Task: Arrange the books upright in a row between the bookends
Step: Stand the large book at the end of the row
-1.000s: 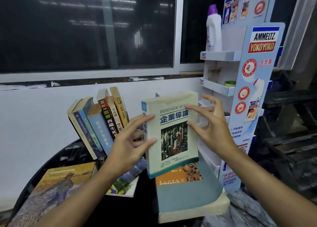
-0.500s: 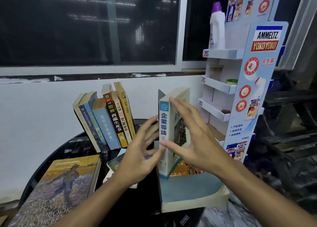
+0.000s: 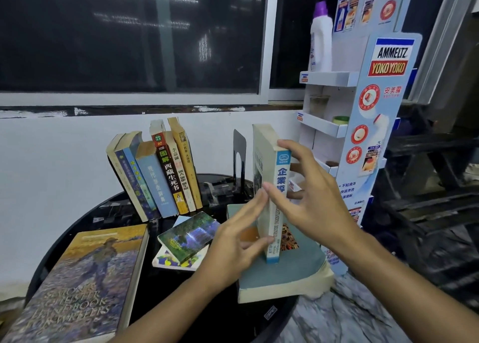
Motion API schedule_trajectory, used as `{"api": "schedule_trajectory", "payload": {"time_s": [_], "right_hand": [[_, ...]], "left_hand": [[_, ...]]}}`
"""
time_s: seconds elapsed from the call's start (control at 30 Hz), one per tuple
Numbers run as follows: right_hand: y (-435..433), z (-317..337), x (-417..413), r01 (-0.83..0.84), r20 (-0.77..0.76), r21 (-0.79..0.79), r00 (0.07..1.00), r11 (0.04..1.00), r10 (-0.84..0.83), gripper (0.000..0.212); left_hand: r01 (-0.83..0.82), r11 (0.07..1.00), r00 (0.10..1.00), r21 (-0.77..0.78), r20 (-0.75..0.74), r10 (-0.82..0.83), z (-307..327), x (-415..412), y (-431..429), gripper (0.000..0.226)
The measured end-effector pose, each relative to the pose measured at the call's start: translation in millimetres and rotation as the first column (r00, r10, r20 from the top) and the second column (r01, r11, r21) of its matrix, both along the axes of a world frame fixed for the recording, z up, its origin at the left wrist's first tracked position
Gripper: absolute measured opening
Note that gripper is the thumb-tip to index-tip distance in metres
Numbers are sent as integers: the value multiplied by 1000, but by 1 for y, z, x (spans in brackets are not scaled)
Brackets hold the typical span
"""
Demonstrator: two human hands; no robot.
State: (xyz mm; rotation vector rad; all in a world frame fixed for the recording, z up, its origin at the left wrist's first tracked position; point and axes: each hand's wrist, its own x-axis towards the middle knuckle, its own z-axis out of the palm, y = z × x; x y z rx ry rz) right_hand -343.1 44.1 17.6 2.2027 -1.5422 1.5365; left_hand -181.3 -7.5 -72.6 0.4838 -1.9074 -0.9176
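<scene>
A cream business book (image 3: 274,187) with a blue spine label stands upright on a flat grey-green book (image 3: 282,275), spine toward me. My right hand (image 3: 305,195) grips it from the right with the thumb across the spine. My left hand (image 3: 238,239) presses flat on its left cover, fingers spread. A black metal bookend (image 3: 239,158) stands just behind it. Several books (image 3: 158,171) lean in a row at the back left of the round black table (image 3: 178,291).
A large painted-cover handbook (image 3: 83,280) lies flat at the front left. Two small books (image 3: 186,239) lie stacked in the middle. A white cardboard display stand (image 3: 363,125) with a white bottle (image 3: 321,39) rises close on the right. A white wall runs behind.
The book has been turned from cover-facing to spine-facing and set upright on the flat grey-green book. Both hands stayed on its sides and shifted right with it.
</scene>
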Motion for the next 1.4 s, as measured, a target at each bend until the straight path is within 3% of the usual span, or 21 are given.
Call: {"api": "schedule_trajectory", "payload": {"time_s": [0.37,0.67,0.83,0.9,1.03,1.2,1.3,1.4], "right_hand": [[-3,0,17,268,-21,-1,963,963,-268,67],[-7,6,19,244,-21,16,970,970,-244,57],[-10,13,16,225,-23,47,974,973,-224,55],[-12,17,17,214,-22,51,977,975,-213,55],[-19,26,25,187,-37,47,982,981,-185,53],[-40,37,40,144,-52,5,988,990,-144,52],[-60,43,50,128,-77,8,989,992,-128,50],[-84,44,56,130,-94,10,987,992,-128,50]], "left_hand": [[-112,994,993,19,-40,113,-14,-12,11,68],[-143,990,989,-21,34,143,-9,-7,13,61],[-283,955,947,-85,131,293,11,25,-13,45],[-379,912,903,-157,152,402,25,41,-34,44],[-554,736,739,-389,176,650,57,76,-89,45],[-609,544,507,-578,244,827,97,103,-140,62],[-600,519,412,-609,321,852,113,109,-158,68],[-585,558,363,-588,426,829,121,109,-171,69]]}}
